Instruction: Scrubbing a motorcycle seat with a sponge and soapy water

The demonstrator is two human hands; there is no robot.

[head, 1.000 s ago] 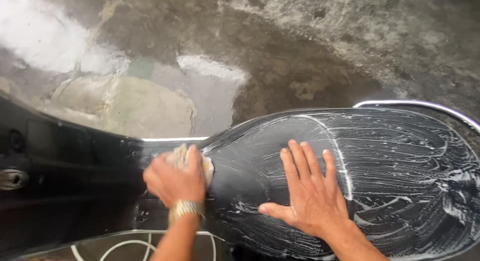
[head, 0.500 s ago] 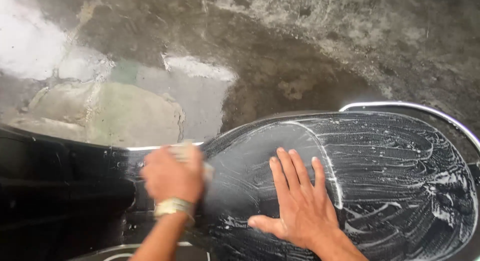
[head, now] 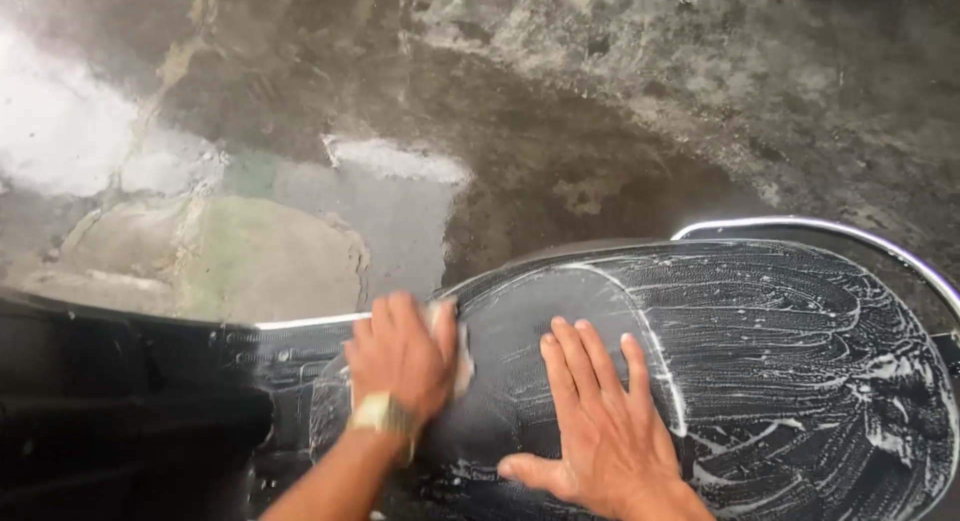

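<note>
A black scooter seat (head: 800, 361) streaked with white soap foam fills the lower right of the head view. My left hand (head: 400, 356), with a watch on its wrist, is closed over a pale sponge (head: 463, 359) and presses it on the seat's narrow front end. Only the sponge's edge shows past my fingers. My right hand (head: 600, 436) lies flat on the seat just to the right, fingers spread, holding nothing. A gap of bare wet seat separates the two hands.
Dark scooter bodywork (head: 110, 401) extends to the left of the seat. A chrome rail (head: 830, 228) curves round the seat's far right edge. Beyond lies a wet, patchy concrete floor (head: 560, 101) with a bright reflection at the upper left.
My left hand has slid the sponge a little to the right along the seat's front end, blurred with motion half a second ago. My right hand has stayed flat in the same spot.
</note>
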